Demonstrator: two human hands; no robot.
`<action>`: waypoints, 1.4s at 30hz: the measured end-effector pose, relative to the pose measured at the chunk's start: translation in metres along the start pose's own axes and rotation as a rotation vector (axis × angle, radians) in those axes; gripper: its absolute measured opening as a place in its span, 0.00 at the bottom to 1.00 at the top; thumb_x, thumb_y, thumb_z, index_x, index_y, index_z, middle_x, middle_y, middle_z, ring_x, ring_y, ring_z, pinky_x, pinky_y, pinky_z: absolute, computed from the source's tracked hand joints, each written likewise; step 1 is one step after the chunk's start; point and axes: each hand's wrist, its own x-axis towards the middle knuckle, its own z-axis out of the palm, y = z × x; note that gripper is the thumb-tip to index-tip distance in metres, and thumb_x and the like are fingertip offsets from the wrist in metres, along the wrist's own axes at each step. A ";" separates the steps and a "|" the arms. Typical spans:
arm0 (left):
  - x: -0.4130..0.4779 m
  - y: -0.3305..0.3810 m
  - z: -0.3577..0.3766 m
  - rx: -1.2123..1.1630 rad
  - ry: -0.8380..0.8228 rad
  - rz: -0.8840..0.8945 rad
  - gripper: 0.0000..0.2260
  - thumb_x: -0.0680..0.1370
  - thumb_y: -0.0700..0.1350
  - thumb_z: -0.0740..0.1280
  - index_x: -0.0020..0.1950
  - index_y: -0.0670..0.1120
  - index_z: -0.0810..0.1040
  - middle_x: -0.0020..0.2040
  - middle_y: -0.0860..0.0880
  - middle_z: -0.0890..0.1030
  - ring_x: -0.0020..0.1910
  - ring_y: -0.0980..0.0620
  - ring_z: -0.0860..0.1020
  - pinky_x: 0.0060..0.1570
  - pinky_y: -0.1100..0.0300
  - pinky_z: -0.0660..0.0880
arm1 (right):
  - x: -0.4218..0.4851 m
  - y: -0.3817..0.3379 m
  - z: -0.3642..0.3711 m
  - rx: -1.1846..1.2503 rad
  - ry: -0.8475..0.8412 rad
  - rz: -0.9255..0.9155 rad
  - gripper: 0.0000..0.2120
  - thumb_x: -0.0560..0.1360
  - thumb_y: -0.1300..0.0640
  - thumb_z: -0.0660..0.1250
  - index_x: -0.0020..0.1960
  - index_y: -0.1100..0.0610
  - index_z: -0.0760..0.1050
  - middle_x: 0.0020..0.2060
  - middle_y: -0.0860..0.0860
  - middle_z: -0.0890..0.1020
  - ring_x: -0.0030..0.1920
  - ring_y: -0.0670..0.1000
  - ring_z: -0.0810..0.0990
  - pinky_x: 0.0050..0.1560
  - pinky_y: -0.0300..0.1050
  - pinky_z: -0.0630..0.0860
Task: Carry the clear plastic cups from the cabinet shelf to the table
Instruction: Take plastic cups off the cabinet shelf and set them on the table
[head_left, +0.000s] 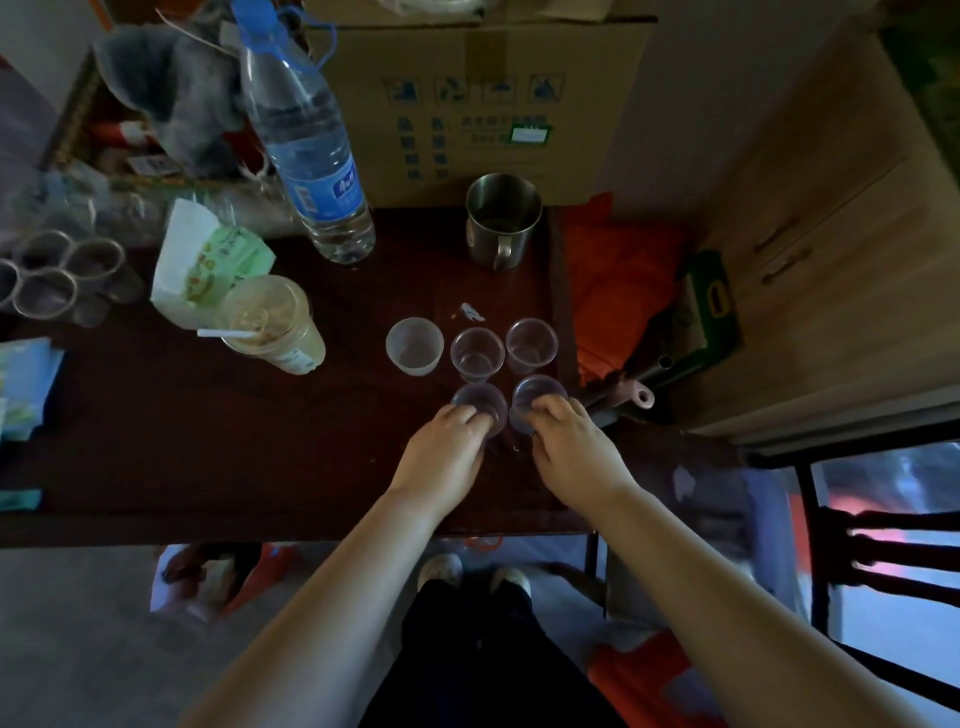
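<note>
Left hand (448, 448) and right hand (569, 441) are each gripping a clear plastic cup (480, 402) (535, 396), fingers closed around the walls, apparently setting them upright on the dark table (208, 441) near three far cups (477, 353).

Dim, murky light, brighter at lower right; soft blur and wide-angle bending toward the edges

- A dark reddish-brown wooden table (208, 441) fills the middle.
- A light wood cabinet (831, 270) with two handles stands at the right.
- A black slatted chair back (893, 551) sits lower right.
- Grey floor (78, 649) lies below; light is dim.
</note>
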 end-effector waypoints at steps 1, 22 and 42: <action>0.002 0.000 0.002 -0.001 0.004 -0.010 0.12 0.73 0.37 0.65 0.56 0.44 0.76 0.53 0.46 0.78 0.54 0.47 0.74 0.42 0.53 0.78 | 0.002 0.001 0.002 -0.003 -0.004 -0.006 0.16 0.75 0.61 0.59 0.62 0.58 0.72 0.63 0.53 0.71 0.62 0.55 0.68 0.56 0.50 0.74; 0.007 0.000 0.012 -0.011 0.019 -0.052 0.14 0.73 0.36 0.65 0.58 0.42 0.74 0.56 0.45 0.78 0.58 0.46 0.73 0.51 0.54 0.74 | 0.009 0.008 0.010 -0.037 0.012 -0.018 0.22 0.77 0.60 0.58 0.71 0.57 0.65 0.71 0.53 0.67 0.73 0.52 0.60 0.74 0.51 0.50; -0.031 0.041 -0.046 0.016 0.090 0.244 0.15 0.75 0.45 0.65 0.61 0.45 0.73 0.58 0.49 0.77 0.59 0.50 0.73 0.55 0.55 0.74 | -0.078 -0.032 -0.026 0.027 0.459 0.115 0.15 0.74 0.59 0.65 0.61 0.60 0.74 0.56 0.54 0.78 0.58 0.55 0.74 0.58 0.47 0.72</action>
